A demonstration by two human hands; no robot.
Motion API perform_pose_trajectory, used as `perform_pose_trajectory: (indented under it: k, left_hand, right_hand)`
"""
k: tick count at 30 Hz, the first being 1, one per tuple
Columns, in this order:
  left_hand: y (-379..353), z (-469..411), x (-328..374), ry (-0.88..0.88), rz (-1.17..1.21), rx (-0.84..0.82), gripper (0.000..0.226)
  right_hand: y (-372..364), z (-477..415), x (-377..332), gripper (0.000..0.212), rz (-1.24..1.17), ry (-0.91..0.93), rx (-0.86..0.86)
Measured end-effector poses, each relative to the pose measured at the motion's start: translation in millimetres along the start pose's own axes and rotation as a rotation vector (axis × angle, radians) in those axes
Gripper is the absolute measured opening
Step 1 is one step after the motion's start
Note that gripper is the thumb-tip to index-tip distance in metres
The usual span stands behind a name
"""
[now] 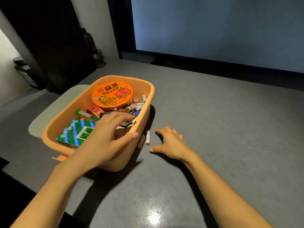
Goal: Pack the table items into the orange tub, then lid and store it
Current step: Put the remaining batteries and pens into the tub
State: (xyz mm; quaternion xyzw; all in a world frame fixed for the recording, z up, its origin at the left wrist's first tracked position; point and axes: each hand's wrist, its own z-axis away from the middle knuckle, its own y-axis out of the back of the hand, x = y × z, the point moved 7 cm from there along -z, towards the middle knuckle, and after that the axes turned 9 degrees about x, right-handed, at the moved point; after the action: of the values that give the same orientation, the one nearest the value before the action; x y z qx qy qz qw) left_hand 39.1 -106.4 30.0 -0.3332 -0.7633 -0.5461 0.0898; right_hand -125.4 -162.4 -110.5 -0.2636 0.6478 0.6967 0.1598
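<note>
Orange plastic tub, rounded-rectangular and deep, stands uncovered on the grey speckled desk, left of centre. A small orange tab juts from its near left corner.

A pale grey lid lies flat on the desk at the tub's left. The tub overlaps it; whether it rests on the lid cannot be told.

Contents noted:
- a round orange noodle cup, its printed top showing a cartoon cow and tomato, at the far end
- loose white batteries against the right wall
- a red printed item mid-tub
- a green-and-silver stapler-like tool beside it
- a box with a blue-green print at the near left
- further small items under the fingers, not identifiable

Left grip is over the tub's near right corner, released. Its fingers reach fairly straight across the contents and its thumb lies on the rim.

One battery, white with a gold end toward the camera, lies on the desk just beside the tub's right wall.

Right grip rests on the desk near that battery, released. Its forefinger and thumb are spread toward the battery but clear of it.

Beyond the desk stands a large pale-blue panel.
</note>
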Motion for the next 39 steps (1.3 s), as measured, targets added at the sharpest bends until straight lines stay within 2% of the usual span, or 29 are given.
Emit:
perform_pose_trajectory:
  k: [4,9,17,22,25,28,33,35,39]
  left_hand:
    - [3.8,-1.4,-10.7,0.055,-0.023,0.004,0.051]
    - [1.3,-1.0,-23.1,0.088,-0.061,-0.02,0.052]
    - [-2.8,1.2,-24.7,0.071,-0.051,-0.051,0.052]
    - [0.0,1.6,-22.4,0.037,-0.045,-0.061,0.052]
    - [7.7,4.1,-26.8,0.025,-0.052,-0.067,0.055]
    - [15.7,10.0,-37.0,0.012,-0.049,-0.096,0.054]
    - [40.8,5.5,-70.4,-0.02,-0.066,-0.052,0.053]
    - [56.9,-2.7,-89.4,-0.052,-0.056,-0.015,0.049]
    - [86.9,-26.9,-140.8,-0.059,-0.013,0.028,0.048]
  right_hand:
    - [-16.5,-12.2,-13.5,0.095,-0.028,0.004,0.027]
    - [-27.8,-16.2,-25.0,0.078,-0.099,0.005,0.08]
    - [-23.0,-15.7,-32.3,0.043,-0.231,0.049,0.048]
    - [18.2,-16.7,-14.3,0.045,-0.189,-0.045,0.2]
    - [71.6,-24.0,-14.6,0.048,-0.264,-0.084,0.368]
    - [114.4,-29.7,-52.0,0.051,-0.242,0.023,0.518]
    - [100.7,-38.8,-128.8,0.038,-0.088,0.218,0.414]
    - [85.7,-45.1,-137.2,0.036,-0.009,0.213,0.387]
    - [69.8,-55.8,-135.6,0.046,0.107,0.057,0.41]
